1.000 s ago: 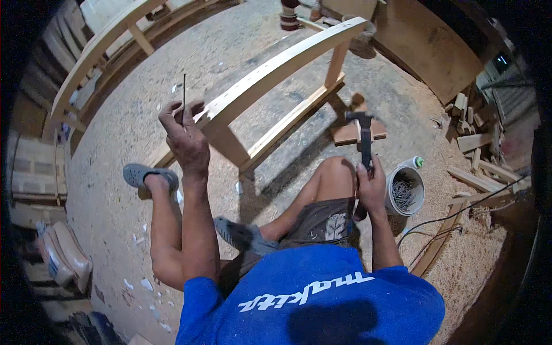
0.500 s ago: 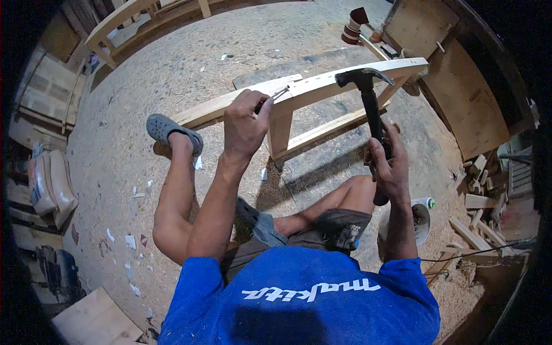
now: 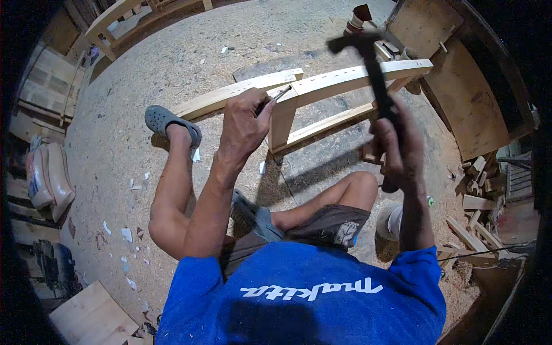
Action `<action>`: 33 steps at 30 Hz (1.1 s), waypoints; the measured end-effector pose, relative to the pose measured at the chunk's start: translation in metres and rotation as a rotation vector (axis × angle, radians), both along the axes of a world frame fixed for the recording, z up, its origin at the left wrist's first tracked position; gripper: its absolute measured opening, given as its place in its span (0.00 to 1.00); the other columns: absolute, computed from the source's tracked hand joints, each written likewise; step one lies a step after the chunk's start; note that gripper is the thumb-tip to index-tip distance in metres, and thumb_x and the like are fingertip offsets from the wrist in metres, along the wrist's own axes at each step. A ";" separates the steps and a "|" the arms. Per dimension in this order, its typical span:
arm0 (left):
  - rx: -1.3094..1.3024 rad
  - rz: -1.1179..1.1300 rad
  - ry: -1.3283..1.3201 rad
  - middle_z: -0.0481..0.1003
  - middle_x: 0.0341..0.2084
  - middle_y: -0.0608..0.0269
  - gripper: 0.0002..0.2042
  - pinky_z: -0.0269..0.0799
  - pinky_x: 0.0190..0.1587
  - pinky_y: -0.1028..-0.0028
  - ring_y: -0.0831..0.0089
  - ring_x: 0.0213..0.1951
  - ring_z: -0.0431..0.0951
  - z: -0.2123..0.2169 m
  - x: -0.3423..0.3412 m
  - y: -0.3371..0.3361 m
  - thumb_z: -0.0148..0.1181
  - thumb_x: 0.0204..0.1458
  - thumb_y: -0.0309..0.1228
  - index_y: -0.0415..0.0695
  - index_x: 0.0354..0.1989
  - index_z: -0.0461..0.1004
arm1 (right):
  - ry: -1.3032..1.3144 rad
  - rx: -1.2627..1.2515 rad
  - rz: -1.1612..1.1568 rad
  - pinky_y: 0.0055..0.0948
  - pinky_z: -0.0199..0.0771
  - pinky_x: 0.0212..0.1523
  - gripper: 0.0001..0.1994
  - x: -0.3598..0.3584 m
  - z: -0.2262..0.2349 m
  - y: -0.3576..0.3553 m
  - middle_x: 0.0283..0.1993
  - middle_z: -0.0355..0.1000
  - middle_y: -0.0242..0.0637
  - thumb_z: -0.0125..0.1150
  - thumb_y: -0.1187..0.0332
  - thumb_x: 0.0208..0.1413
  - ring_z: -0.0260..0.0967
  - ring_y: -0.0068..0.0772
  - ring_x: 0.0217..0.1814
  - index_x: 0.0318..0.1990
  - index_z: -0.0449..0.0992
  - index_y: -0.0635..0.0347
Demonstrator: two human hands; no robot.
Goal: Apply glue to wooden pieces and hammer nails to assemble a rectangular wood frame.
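The wooden frame (image 3: 322, 86) lies on the sawdust floor (image 3: 172, 75) just ahead of the seated person, its long top rail running left to right and rising slightly toward the right. The left hand (image 3: 244, 123) is pinched on a nail (image 3: 280, 94), whose point rests on the rail right above the frame's short upright post (image 3: 283, 118); the nail leans, head toward the hand. The right hand (image 3: 397, 141) is clenched round the handle of a hammer (image 3: 368, 57), raised above the rail's right half, head up and to the left (its shaft is blurred). The left hand is the nearer to the nail's seat; the hammer head hangs right of it and higher. Between hammer and nail the air over the rail is open. Right of the frame stand board panels (image 3: 460, 86) and a heap of offcuts (image 3: 477, 190).
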State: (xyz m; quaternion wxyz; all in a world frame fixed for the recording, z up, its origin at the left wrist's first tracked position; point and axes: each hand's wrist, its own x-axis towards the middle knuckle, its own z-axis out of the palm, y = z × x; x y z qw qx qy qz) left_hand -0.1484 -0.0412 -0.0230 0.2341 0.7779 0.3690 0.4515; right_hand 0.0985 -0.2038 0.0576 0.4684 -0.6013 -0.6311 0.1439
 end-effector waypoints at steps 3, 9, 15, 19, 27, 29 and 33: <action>0.047 -0.010 -0.005 0.75 0.20 0.52 0.06 0.68 0.27 0.70 0.71 0.23 0.75 -0.001 0.000 -0.001 0.65 0.54 0.24 0.34 0.32 0.77 | 0.153 0.297 -0.025 0.18 0.61 0.20 0.22 -0.006 0.032 0.002 0.31 0.71 0.33 0.50 0.68 0.70 0.63 0.16 0.21 0.68 0.61 0.65; 0.034 -0.017 -0.016 0.74 0.21 0.50 0.06 0.69 0.28 0.68 0.68 0.23 0.75 -0.003 0.001 -0.001 0.64 0.54 0.23 0.33 0.31 0.76 | -0.364 -0.027 0.058 0.42 0.72 0.34 0.25 -0.027 0.027 0.031 0.35 0.74 0.52 0.49 0.76 0.64 0.72 0.53 0.33 0.69 0.60 0.57; 0.120 -0.014 0.040 0.72 0.20 0.51 0.07 0.67 0.28 0.67 0.68 0.23 0.74 -0.002 0.002 0.002 0.64 0.53 0.24 0.31 0.31 0.74 | -0.583 -0.034 -0.043 0.45 0.74 0.37 0.21 -0.011 0.059 0.002 0.31 0.74 0.54 0.61 0.73 0.59 0.74 0.59 0.35 0.60 0.71 0.52; 0.056 0.003 0.008 0.72 0.20 0.50 0.07 0.67 0.28 0.67 0.68 0.22 0.73 -0.004 0.002 0.005 0.64 0.54 0.24 0.32 0.30 0.74 | -0.364 0.689 -0.206 0.46 0.73 0.41 0.22 -0.001 0.099 0.000 0.35 0.74 0.56 0.59 0.72 0.60 0.73 0.62 0.39 0.62 0.69 0.54; 0.123 0.045 0.056 0.74 0.23 0.46 0.06 0.69 0.30 0.63 0.54 0.25 0.77 -0.006 -0.001 0.001 0.64 0.52 0.24 0.33 0.30 0.75 | -0.515 -0.399 0.002 0.41 0.72 0.41 0.23 -0.028 0.007 0.026 0.34 0.75 0.51 0.55 0.71 0.65 0.75 0.51 0.39 0.68 0.65 0.55; 0.083 0.001 0.005 0.74 0.23 0.46 0.07 0.70 0.31 0.63 0.54 0.25 0.77 -0.006 -0.003 0.001 0.64 0.53 0.26 0.34 0.30 0.75 | -0.295 -0.353 -0.007 0.36 0.72 0.34 0.23 -0.020 0.006 0.015 0.26 0.72 0.44 0.55 0.70 0.65 0.71 0.37 0.29 0.68 0.65 0.53; 0.069 0.009 -0.011 0.74 0.21 0.49 0.07 0.70 0.30 0.66 0.63 0.24 0.76 -0.004 -0.004 0.002 0.64 0.53 0.27 0.34 0.31 0.77 | -0.086 -0.164 -0.084 0.30 0.72 0.34 0.23 -0.009 0.021 0.005 0.26 0.71 0.38 0.54 0.70 0.66 0.70 0.28 0.29 0.69 0.64 0.52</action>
